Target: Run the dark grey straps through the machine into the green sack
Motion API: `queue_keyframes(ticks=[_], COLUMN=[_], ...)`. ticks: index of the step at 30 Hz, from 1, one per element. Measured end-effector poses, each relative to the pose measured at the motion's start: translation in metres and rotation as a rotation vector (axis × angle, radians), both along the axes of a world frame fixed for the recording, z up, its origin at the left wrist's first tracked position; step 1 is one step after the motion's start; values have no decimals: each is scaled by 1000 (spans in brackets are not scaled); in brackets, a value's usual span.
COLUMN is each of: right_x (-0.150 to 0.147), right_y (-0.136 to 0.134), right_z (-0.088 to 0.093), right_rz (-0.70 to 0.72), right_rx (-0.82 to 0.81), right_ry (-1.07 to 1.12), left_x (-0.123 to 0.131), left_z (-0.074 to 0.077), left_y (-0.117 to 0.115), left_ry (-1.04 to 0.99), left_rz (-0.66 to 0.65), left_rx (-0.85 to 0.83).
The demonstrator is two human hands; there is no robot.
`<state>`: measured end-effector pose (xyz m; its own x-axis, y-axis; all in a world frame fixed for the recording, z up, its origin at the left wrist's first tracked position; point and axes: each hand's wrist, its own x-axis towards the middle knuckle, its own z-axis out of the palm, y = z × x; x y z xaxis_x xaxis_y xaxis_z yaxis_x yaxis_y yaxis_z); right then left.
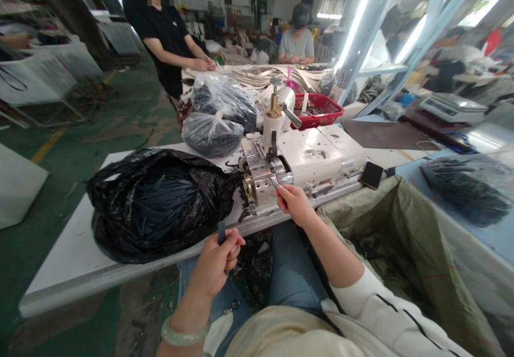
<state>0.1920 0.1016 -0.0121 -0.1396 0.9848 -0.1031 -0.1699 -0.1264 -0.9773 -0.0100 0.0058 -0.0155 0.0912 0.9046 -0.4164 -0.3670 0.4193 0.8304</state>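
My left hand (219, 258) is closed in a pinch on a dark narrow strip (221, 232), held just below the table's front edge. My right hand (294, 202) is closed on one end of a thin grey strip (274, 182) that points at the metal feed of a white machine (305, 161) on the table. A large open black plastic bag (156, 204) full of dark strips lies on the table to the left of the machine. My lap in blue jeans is under both hands.
Two clear bags of dark strips (219, 116) and a red basket (319, 111) stand behind the machine. A dark phone (371, 175) lies at its right. An olive woven sack (405, 244) gapes at my right. Two other people work at the far table.
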Motion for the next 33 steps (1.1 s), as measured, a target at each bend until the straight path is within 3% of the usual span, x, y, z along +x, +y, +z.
queue_keyframes(ticks=[4, 10, 13, 16, 18, 20, 22, 24, 26, 30, 33], right_x=[-1, -7, -2, 32, 76, 126, 168, 185, 169, 71, 4], right_y=[26, 39, 36, 12, -17, -49, -77, -95, -100, -86, -76], right_z=[-1, -4, -2, -4, -10, -18, -24, -22, -14, 3, 5], right_rz=[-57, -184, -323, -526, -747, -941, -1064, -1102, -948, -154, 256], right_rx=[-78, -92, -62, 1, 56, 64, 100, 174, 226, 286, 337], right_ry=[84, 95, 73, 12, -252, -777, -1241, -1416, -1260, -613, -442], left_x=[-2, -7, -5, -2, -2, -2, -1, 3, 10, 28, 29], left_z=[2, -1, 2, 10, 16, 21, 23, 22, 20, 19, 20], left_y=[-1, -1, 0, 0, 0, 0, 1, 2, 3, 0, -7], left_ry=[6, -15, -73, -257, -391, -474, -519, -549, -567, -561, -504], left_rz=[5, 21, 14, -12, -50, -95, -146, -204, -281, -444, -498], left_rx=[-10, -19, -13, -11, -34, -66, -92, -110, -125, -188, -237])
